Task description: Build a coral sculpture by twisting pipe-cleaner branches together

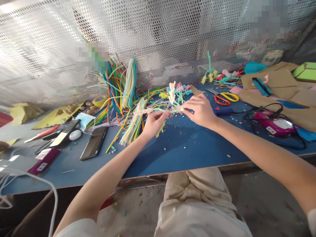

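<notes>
Over the blue table, my left hand (156, 122) pinches a green pipe-cleaner stem (174, 111) that carries cream and yellow fuzzy blossoms. One cream blossom (172, 93) points up, and a pale one (143, 112) sticks out to the left past my left fingers. My right hand (200, 110) has thumb and fingers closed on the right end of the same stem. A yellow blossom (161, 129) hangs beneath my left hand. Just behind lie more blue, pink and yellow pipe-cleaner flowers (184, 89), partly covered by what I hold.
Bundles of coloured pipe cleaners (128, 84) stand left of my hands. A phone (94, 143), face mask (85, 121) and purple power strip (44, 160) lie farther left. Scissors (225, 98), a blue-handled glue gun (223, 112) and cardboard (268, 84) are right. Perforated metal (158, 36) rises behind.
</notes>
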A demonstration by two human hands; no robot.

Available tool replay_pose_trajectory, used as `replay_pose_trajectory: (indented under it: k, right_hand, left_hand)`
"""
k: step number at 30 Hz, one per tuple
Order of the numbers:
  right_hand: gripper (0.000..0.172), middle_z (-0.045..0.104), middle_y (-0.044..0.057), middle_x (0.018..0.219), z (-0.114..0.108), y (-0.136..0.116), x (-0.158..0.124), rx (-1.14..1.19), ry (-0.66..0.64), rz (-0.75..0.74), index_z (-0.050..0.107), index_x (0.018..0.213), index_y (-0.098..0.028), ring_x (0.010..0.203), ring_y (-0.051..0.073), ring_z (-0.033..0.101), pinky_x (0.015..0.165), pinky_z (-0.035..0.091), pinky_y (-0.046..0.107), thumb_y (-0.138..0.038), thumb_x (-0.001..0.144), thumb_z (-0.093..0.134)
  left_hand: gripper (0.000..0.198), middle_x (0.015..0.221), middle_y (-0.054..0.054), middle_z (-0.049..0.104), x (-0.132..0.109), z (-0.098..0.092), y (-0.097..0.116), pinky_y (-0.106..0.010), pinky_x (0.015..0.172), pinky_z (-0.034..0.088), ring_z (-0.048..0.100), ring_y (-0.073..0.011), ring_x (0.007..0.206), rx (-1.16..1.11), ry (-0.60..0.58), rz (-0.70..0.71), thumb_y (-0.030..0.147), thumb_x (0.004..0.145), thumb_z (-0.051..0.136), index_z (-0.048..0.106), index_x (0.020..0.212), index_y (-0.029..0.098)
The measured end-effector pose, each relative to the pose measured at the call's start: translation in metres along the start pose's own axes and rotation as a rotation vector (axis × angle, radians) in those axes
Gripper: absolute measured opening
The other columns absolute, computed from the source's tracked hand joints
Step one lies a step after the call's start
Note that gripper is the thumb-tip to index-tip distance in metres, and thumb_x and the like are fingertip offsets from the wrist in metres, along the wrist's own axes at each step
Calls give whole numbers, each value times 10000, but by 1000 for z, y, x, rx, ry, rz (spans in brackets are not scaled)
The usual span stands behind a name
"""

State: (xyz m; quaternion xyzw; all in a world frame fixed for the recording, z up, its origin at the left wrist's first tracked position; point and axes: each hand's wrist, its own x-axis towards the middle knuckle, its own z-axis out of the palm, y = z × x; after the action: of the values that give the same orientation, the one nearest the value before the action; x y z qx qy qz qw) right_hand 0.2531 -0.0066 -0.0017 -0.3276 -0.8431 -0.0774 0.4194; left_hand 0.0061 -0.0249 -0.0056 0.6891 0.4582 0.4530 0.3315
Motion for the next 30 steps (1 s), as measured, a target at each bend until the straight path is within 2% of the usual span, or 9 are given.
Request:
replay_pose_trajectory:
  k: [7,10,14,17,20,23,26,28,30]
  right_hand:
    - [179,807,36,887,11,-1,-4,44,24,95,798,932,-226,848,218,672,851,384,391,-356,1002,698]
    - [223,774,24,791,12,-3,-4,208,12,216,799,843,-221,774,202,656,788,402,362,-389,971,729]
    - [232,776,15,772,9,-6,0,457,-67,359,801,753,-226,737,184,653,737,427,330,-376,922,751]
    - [252,792,27,786,6,-7,3,623,-147,458,808,736,-218,749,186,663,728,436,328,-407,895,759]
    - [340,766,33,734,6,-6,4,721,-190,533,794,699,-204,689,163,609,682,412,322,-479,894,747]
    - [397,724,24,676,8,-3,2,693,-216,572,783,684,-198,603,131,515,631,363,319,-478,945,679]
    - [387,734,22,695,11,-1,0,547,-243,504,780,693,-201,611,142,554,652,383,326,-439,970,651]
    - [339,768,27,760,11,0,-2,376,-163,416,800,782,-205,674,172,630,723,428,347,-438,980,653]
    - [269,810,42,924,11,0,-2,187,-10,300,812,990,-211,817,215,698,839,455,383,-437,989,665]
  left_hand:
    - [423,827,-51,793,-4,4,-2,-299,652,446,638,-168,720,123,79,69,597,918,724,853,869,196]
    - [341,939,-56,827,-3,3,-5,-338,811,526,727,-205,853,158,98,179,527,935,733,841,864,212]
    - [256,969,-40,833,-3,-4,-7,-390,959,526,730,-219,939,288,120,353,472,958,732,846,891,253]
    - [220,908,-32,817,-3,-8,-8,-408,1001,492,687,-228,956,434,148,458,473,954,743,862,971,288]
    - [225,920,-32,821,-3,-9,-8,-394,971,495,672,-222,935,434,133,487,459,979,717,860,972,286]
    - [225,938,-33,829,-3,-7,-10,-389,946,499,669,-217,909,420,115,495,451,979,715,856,958,277]
    - [215,946,-32,833,-2,-4,-13,-388,957,500,693,-216,921,417,104,447,448,961,734,854,938,271]
    - [240,952,-33,837,-1,-2,-13,-375,958,510,726,-212,930,353,107,359,446,961,730,848,879,254]
    - [290,916,-36,833,0,0,-13,-354,928,522,749,-210,916,269,119,247,461,966,715,842,833,236]
